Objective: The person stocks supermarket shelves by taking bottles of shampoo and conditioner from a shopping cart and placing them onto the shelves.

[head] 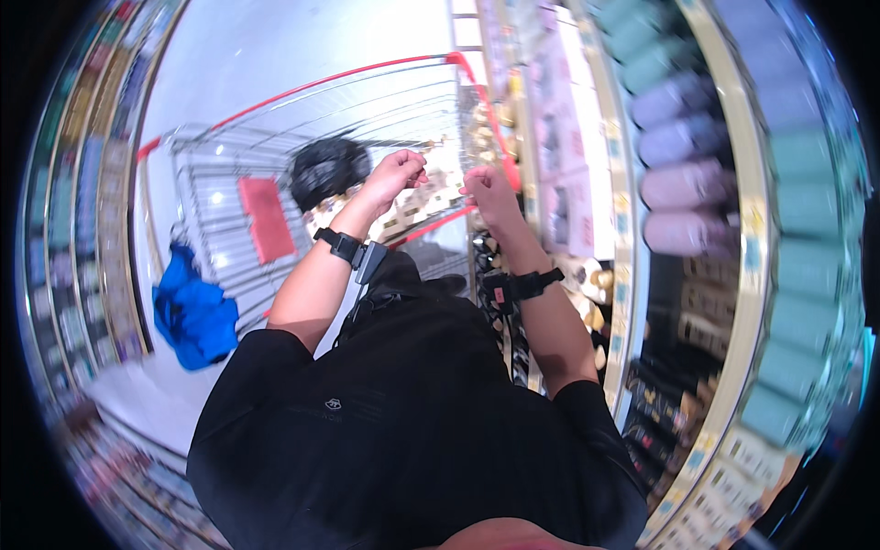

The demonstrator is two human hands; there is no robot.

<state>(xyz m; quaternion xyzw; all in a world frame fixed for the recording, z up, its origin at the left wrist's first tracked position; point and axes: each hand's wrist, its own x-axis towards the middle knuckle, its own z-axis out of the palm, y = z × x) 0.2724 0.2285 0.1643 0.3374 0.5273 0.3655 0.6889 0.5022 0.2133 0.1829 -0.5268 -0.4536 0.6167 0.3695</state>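
Both hands are raised in front of my chest, above the near side of a wire shopping cart (330, 75) with red edging. My left hand (399, 177) has its fingers curled in, and nothing shows in it. A short gap to the right, my right hand (489, 192) is held with bent fingers near the cart's red corner; whether it holds anything is unclear. Inside the cart lie a black bag-like bundle (328, 168) and several light-coloured packages (412, 210). A red panel (267, 220) is on the cart's wire side. Each wrist wears a black strap with a small device.
Close on the right, shelves hold rows of green, lilac and pink bottles (680, 185), with boxed goods beside them. A blue cloth or bag (192, 309) hangs at the cart's left end. More stocked shelves (89, 185) stand at the far left, beyond the pale floor (199, 62).
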